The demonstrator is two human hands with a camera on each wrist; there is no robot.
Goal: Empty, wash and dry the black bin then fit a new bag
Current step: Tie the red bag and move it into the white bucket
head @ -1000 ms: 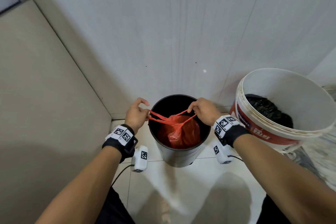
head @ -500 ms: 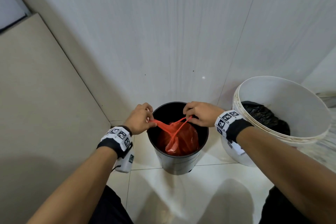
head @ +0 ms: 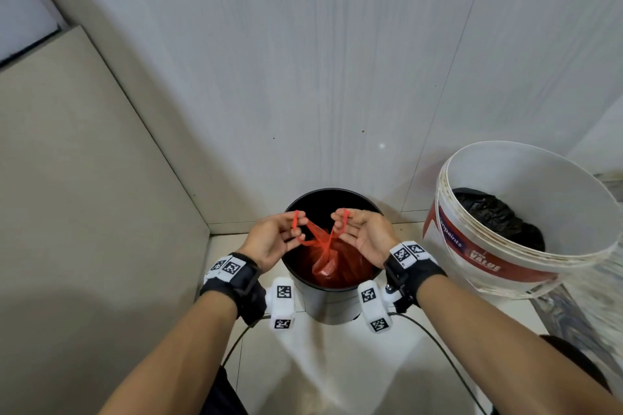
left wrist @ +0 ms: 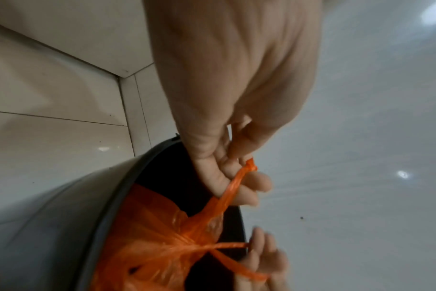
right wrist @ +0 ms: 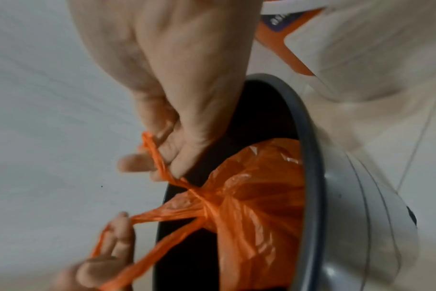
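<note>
The black bin (head: 328, 301) stands on the floor against the wall, with a red bag (head: 332, 263) gathered inside it. Both hands hover palm-up over the bin's mouth. My left hand (head: 296, 229) pinches the bag's left handle loop (head: 296, 222). My right hand (head: 344, 226) pinches the right handle loop (head: 343, 221). The two loops cross at a twisted neck above the bag. In the left wrist view the left hand (left wrist: 239, 177) pinches an orange-red strand above the bin's rim (left wrist: 112, 196). In the right wrist view the right hand (right wrist: 162, 159) grips a strand of the bag (right wrist: 256, 196).
A large white paint bucket (head: 539, 266) with a crumpled black bag (head: 495, 216) inside stands right of the bin. A white tiled wall (head: 303, 77) is behind, a beige panel (head: 84, 195) is on the left, and glossy floor tiles (head: 337, 367) lie in front.
Both hands have left the bin's rim, come together over its mouth and turned palm-up. The bag's handles are now drawn upward and crossed.
</note>
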